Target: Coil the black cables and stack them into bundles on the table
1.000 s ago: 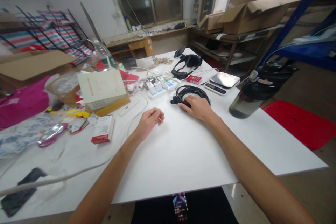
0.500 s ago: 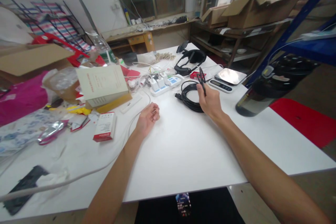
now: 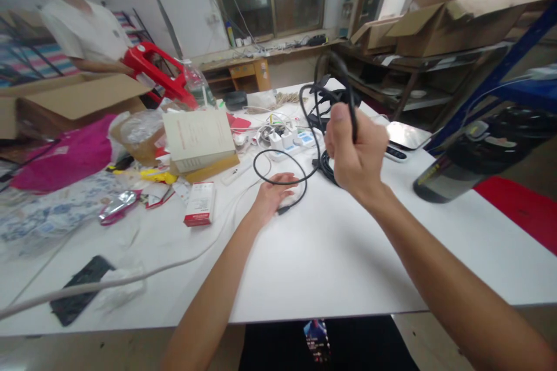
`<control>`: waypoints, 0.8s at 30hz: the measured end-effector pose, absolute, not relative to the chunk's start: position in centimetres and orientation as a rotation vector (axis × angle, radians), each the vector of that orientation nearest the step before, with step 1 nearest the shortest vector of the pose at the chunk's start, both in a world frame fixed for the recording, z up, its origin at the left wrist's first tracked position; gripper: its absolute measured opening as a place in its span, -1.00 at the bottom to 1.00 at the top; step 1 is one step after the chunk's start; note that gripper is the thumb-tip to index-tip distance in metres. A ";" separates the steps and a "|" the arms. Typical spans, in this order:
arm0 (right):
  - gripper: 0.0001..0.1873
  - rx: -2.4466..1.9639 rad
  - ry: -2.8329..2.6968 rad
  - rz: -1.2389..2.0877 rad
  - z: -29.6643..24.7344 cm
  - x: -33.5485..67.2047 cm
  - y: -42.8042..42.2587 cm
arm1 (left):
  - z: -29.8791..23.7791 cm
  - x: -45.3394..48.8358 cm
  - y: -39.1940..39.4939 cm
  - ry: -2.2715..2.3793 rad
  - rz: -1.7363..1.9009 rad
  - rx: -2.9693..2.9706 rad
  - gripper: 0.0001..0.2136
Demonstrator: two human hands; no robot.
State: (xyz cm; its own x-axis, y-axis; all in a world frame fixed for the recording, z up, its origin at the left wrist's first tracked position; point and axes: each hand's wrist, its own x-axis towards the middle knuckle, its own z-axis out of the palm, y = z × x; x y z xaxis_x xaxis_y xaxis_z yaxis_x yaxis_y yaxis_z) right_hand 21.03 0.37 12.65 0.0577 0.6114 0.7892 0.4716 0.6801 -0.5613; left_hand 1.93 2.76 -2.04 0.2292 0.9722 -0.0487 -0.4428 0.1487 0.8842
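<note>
My right hand is raised above the table, its fist wrapped round a black cable. Loops of the cable stand up over the fist, and one loose loop hangs out to the left. That loop passes over my left hand, and the cable's end with a black connector lies just beside it. My left hand rests low at the tabletop, fingers stretched out and loosely apart, gripping nothing I can see. More coiled black cable lies behind my right hand, partly hidden by it.
A white power strip with chargers stands beyond my hands. To the left are a red-and-white box, a cream box and a phone. At right are a scale and a black bottle. A person stands back left.
My right hand has risen, lifting loops of black cable off the table, and a loose end now hangs by my left hand. The view has turned left, and a person has come into it.
</note>
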 end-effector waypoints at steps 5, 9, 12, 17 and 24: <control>-0.38 -1.017 -1.903 0.203 5.7 20.2 0.9 | -3.5 2.1 3.1 0.773 1.099 1.053 -0.59; -0.43 -0.985 -2.329 0.308 0.3 21.2 1.4 | -4.2 1.8 3.2 0.776 1.042 1.181 -0.65; -0.28 -0.927 -2.493 0.338 -1.5 21.5 1.3 | -4.1 1.6 3.4 0.840 1.088 1.197 -0.66; 0.00 -0.970 -2.589 0.342 -1.7 21.5 1.2 | -3.6 1.6 3.7 0.757 1.086 0.972 -0.59; -0.37 -1.025 -2.576 0.280 -2.2 21.5 1.6 | -3.7 1.9 3.9 0.773 1.137 0.923 -0.57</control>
